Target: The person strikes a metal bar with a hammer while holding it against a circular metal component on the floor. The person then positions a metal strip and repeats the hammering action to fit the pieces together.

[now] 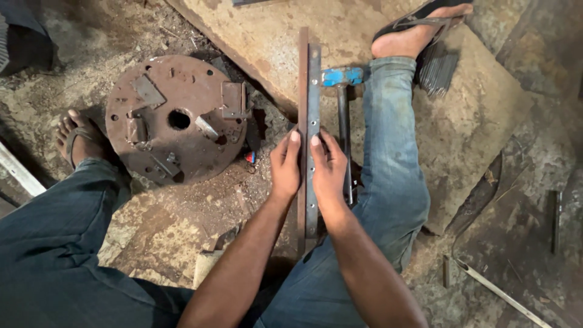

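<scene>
A long flat metal strip with punched holes (313,121) is being held against a rusty steel bar (302,91) that is lying just to its left, both running lengthwise away from the person across the edge of a large stone slab (480,115) and down to the dirt floor (170,225). The near ends of the two pieces are being hidden between the forearms, while the far ends are lying bare on the slab, with open room beyond them. The left hand (285,167) is being pressed against the bar's left edge, fingers straight and together, the thumb laid along the top. The right hand (328,170) is being set against the strip's right edge in the same manner, fingers extended and close together, so that the two pieces are being squeezed between flat palms rather than gripped in a fist. Just right of the right hand, a hammer with a blue head (342,76) is lying on the slab, its handle running parallel to the strip and touching the jeans-clad right leg (388,176). To the left, well apart from the bar, a rusty round plate with welded tabs and a centre hole (177,118) is resting on the floor beside the sandalled left foot (79,140). A bundle of thin rods (437,73) is lying near the right foot (419,30).
</scene>
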